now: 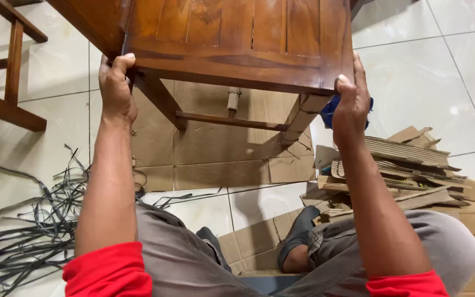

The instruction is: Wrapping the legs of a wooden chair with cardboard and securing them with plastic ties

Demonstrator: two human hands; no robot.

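A brown wooden chair (237,44) with a slatted seat fills the top of the head view, held up over flattened cardboard (215,148). My left hand (116,85) grips the seat frame's near left corner, thumb on top. On the near right corner my right hand (352,102) is closed around the frame edge. A blue object (328,113) shows just behind the right hand; what it is I cannot tell. One front leg (300,118) of the chair is wrapped in cardboard.
A tangle of dark plastic straps (23,225) lies on the white tiled floor at the left. Stacked cardboard pieces (408,176) sit at the right. Another wooden frame (9,66) stands at the upper left. My knees and dark shoes are below.
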